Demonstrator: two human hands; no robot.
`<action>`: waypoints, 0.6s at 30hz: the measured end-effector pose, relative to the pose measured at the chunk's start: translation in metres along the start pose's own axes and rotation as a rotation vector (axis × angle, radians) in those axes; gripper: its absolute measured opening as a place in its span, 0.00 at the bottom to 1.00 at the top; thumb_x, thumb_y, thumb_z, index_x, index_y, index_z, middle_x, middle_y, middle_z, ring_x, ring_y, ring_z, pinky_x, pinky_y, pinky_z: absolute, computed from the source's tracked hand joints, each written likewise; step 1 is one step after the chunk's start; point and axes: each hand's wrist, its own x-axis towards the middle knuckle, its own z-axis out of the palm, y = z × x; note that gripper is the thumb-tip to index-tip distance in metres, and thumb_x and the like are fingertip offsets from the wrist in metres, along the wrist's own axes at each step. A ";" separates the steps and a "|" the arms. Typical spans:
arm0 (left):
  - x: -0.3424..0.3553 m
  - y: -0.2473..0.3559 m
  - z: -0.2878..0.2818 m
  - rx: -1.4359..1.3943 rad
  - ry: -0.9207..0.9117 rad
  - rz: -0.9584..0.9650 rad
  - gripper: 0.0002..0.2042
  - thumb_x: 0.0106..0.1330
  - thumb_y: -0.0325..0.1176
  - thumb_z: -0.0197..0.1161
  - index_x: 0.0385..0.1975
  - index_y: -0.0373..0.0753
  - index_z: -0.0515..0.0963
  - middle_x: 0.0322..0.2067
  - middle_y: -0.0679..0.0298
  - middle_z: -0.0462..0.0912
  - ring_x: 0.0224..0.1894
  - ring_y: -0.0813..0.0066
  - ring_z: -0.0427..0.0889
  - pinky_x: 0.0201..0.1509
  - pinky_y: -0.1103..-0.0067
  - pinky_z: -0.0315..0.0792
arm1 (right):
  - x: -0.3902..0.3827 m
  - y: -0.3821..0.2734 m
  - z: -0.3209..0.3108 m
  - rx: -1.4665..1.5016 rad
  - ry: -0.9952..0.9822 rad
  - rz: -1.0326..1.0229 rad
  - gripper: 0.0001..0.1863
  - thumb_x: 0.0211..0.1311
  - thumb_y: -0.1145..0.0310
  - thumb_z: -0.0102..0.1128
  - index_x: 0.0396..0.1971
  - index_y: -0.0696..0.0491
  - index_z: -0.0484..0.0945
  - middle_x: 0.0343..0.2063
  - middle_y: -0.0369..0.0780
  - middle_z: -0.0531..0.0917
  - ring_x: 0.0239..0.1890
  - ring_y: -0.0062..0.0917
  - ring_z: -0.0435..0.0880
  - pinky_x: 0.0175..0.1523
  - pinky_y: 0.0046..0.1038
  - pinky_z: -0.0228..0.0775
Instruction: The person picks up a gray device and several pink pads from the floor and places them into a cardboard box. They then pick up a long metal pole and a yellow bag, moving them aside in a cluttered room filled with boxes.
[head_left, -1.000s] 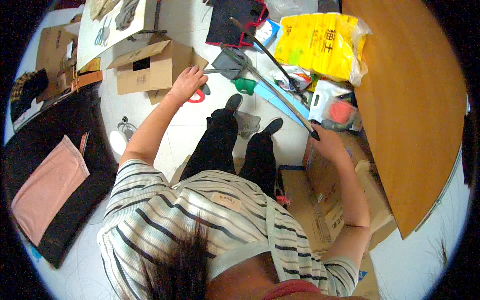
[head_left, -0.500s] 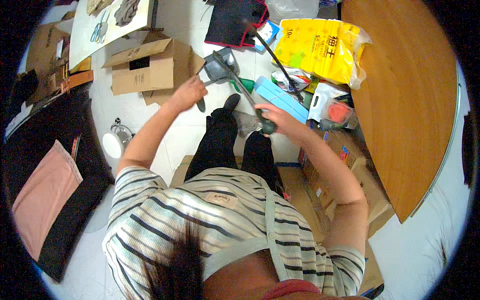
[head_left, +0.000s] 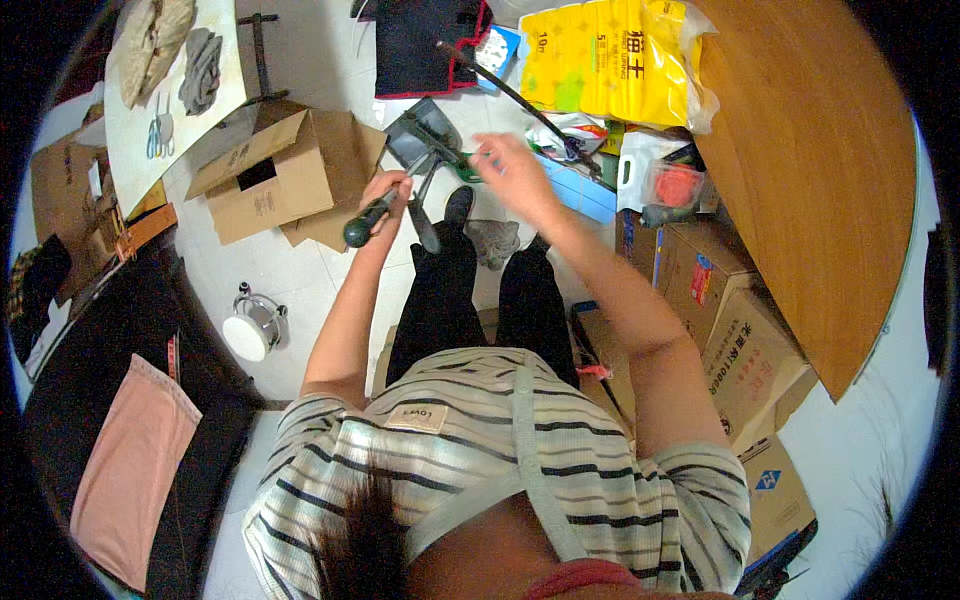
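My left hand (head_left: 385, 198) is closed round a slim rod with a dark green grip (head_left: 366, 224), its grip end pointing down and to the left. Just beyond it, a dark grey dustpan (head_left: 418, 135) lies on the floor. Below my left fingers hangs a dark, rounded handle end (head_left: 426, 238); whether I also hold it is unclear. To the right, my right hand (head_left: 518, 178) is raised and blurred, fingers apart, with nothing visible in them. A green object (head_left: 464, 168), partly hidden, sits between the dustpan and that hand.
An open cardboard box (head_left: 265, 185) and a white round stool (head_left: 250, 338) stand at left. Right of my feet are a blue box (head_left: 582, 188), a yellow plastic-wrapped pack (head_left: 590, 65), a black rod (head_left: 515, 97) and stacked cartons (head_left: 755, 355), beside a wooden tabletop (head_left: 800, 190).
The green-gripped rod has gone from my right hand to my left, swinging its grip leftward. My right hand has let go and moved up. The whole view has shifted slightly.
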 end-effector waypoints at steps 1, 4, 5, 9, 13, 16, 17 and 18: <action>0.007 -0.004 0.002 0.032 0.006 0.046 0.09 0.57 0.37 0.55 0.28 0.37 0.74 0.29 0.56 0.76 0.33 0.60 0.74 0.39 0.71 0.67 | 0.014 0.029 -0.004 -0.048 0.095 0.002 0.19 0.53 0.63 0.55 0.45 0.53 0.70 0.35 0.43 0.74 0.35 0.30 0.75 0.41 0.27 0.68; 0.008 -0.050 0.012 0.126 0.112 0.113 0.09 0.56 0.36 0.55 0.25 0.36 0.73 0.28 0.54 0.77 0.31 0.59 0.74 0.37 0.69 0.67 | 0.067 0.078 -0.003 -0.175 0.133 0.001 0.25 0.47 0.61 0.58 0.45 0.57 0.68 0.42 0.48 0.73 0.45 0.38 0.72 0.51 0.33 0.63; 0.004 -0.067 0.016 0.149 0.096 0.060 0.09 0.56 0.36 0.56 0.24 0.37 0.72 0.28 0.55 0.77 0.30 0.60 0.74 0.36 0.69 0.67 | 0.087 0.092 0.005 -0.215 0.130 -0.015 0.29 0.46 0.60 0.58 0.49 0.57 0.65 0.44 0.49 0.71 0.47 0.40 0.70 0.52 0.34 0.62; 0.000 -0.065 0.031 -0.019 0.061 0.080 0.09 0.56 0.37 0.55 0.24 0.38 0.73 0.32 0.57 0.78 0.35 0.64 0.73 0.43 0.71 0.65 | 0.150 0.144 0.042 -0.337 0.236 -0.063 0.41 0.42 0.58 0.61 0.57 0.54 0.54 0.49 0.49 0.68 0.52 0.41 0.65 0.56 0.38 0.58; -0.009 -0.056 0.030 -0.003 0.093 0.061 0.05 0.56 0.31 0.57 0.28 0.38 0.70 0.36 0.58 0.78 0.37 0.65 0.73 0.42 0.73 0.66 | 0.176 0.147 0.064 -0.251 0.080 0.123 0.47 0.36 0.59 0.65 0.60 0.50 0.50 0.49 0.48 0.68 0.51 0.40 0.67 0.55 0.36 0.58; -0.006 -0.039 0.033 0.016 0.085 0.031 0.04 0.58 0.29 0.55 0.27 0.37 0.69 0.37 0.57 0.78 0.35 0.66 0.74 0.41 0.75 0.68 | 0.174 0.167 0.076 -0.312 0.066 0.067 0.46 0.35 0.59 0.65 0.58 0.51 0.53 0.48 0.47 0.69 0.49 0.39 0.69 0.53 0.36 0.61; -0.002 -0.043 0.035 -0.037 0.047 0.039 0.04 0.59 0.28 0.54 0.28 0.36 0.68 0.37 0.55 0.77 0.35 0.67 0.75 0.41 0.77 0.68 | 0.172 0.177 0.077 -0.274 0.093 0.055 0.34 0.38 0.60 0.63 0.50 0.50 0.65 0.41 0.46 0.75 0.43 0.38 0.74 0.47 0.35 0.65; 0.000 -0.036 0.036 -0.031 0.039 0.038 0.04 0.59 0.28 0.54 0.28 0.36 0.68 0.37 0.55 0.77 0.35 0.67 0.75 0.41 0.77 0.68 | 0.167 0.177 0.078 -0.266 0.094 0.062 0.34 0.38 0.60 0.63 0.50 0.50 0.65 0.41 0.46 0.75 0.43 0.38 0.74 0.47 0.35 0.65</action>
